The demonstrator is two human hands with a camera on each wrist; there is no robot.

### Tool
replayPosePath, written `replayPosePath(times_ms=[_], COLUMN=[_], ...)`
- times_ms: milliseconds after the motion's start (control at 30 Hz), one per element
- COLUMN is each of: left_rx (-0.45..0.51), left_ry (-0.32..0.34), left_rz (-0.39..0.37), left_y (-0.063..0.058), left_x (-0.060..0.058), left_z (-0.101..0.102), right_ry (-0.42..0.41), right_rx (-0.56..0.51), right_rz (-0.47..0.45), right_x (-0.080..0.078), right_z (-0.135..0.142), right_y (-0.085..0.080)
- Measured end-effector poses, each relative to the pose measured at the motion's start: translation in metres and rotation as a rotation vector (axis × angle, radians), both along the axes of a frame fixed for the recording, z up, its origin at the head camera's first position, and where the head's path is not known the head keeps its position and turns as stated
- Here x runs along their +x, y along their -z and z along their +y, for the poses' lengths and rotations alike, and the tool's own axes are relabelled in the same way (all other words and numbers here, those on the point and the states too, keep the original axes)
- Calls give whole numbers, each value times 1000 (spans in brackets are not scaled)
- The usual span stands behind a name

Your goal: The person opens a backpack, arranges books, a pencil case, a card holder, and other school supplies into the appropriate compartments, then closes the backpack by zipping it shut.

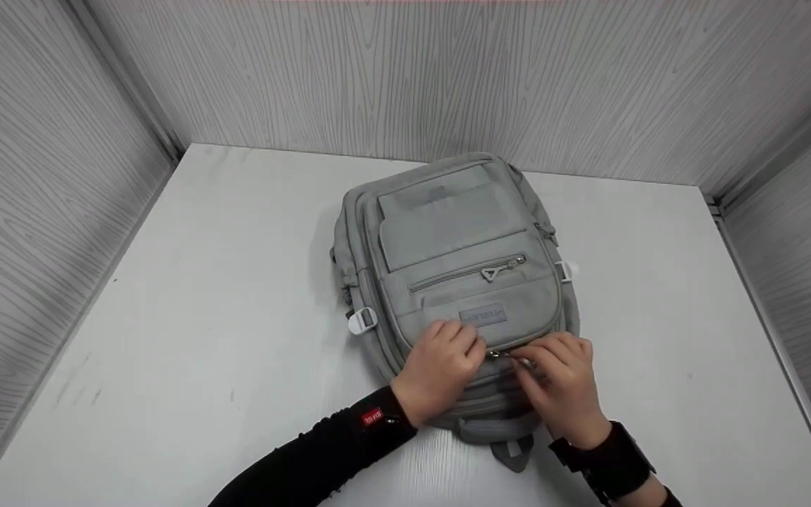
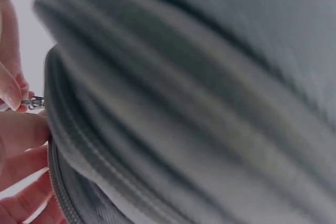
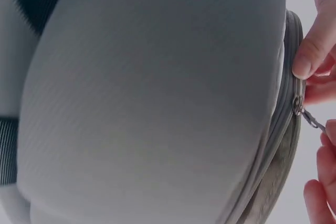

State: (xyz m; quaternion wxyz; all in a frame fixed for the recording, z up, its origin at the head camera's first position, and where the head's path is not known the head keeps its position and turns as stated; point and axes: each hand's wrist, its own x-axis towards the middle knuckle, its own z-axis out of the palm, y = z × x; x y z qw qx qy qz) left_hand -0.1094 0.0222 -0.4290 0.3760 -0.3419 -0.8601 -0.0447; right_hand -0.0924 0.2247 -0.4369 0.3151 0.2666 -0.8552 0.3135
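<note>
A grey backpack [image 1: 448,239] lies front side up on the white table, its top end with the carry handle [image 1: 497,428] toward the person. The right hand [image 1: 564,384] pinches the small metal zipper pull [image 3: 313,121] of the front compartment. Close beside it, the left hand [image 1: 443,366] pinches the zippered edge of the backpack, its thumb [image 3: 310,59] just by the slider [image 3: 298,104]. Below the slider in the right wrist view, the zipper's two edges stand apart and show some lining [image 3: 275,187]. Part of the left hand's fingers is hidden behind the fabric.
The white table [image 1: 236,282] stretches out around the backpack. Grey wood-grain panels [image 1: 391,77] stand at the back and both sides. White plastic buckles [image 1: 362,321] sit on the backpack's sides, and a second zipper [image 1: 467,274] crosses its front.
</note>
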Motion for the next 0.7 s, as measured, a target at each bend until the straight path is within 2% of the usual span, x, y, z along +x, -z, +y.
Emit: replayPosePath(times_ms=[100,200,467,700], left_rx=[-27,-44,-12,-1], left_ry=[24,43,65,81], left_rz=[58,84,111,118], left_y=[3,6,10,12], left_x=[0,0,-1,-1], left_z=[0,0,-2,-3], right_ry=[16,23,77,161], right_rx=[12,30,21,5], right_rz=[-13,-28,-35,-19], right_x=[0,1,-2,-16], right_z=[4,8,25,52], right_y=[0,0,-4,-9])
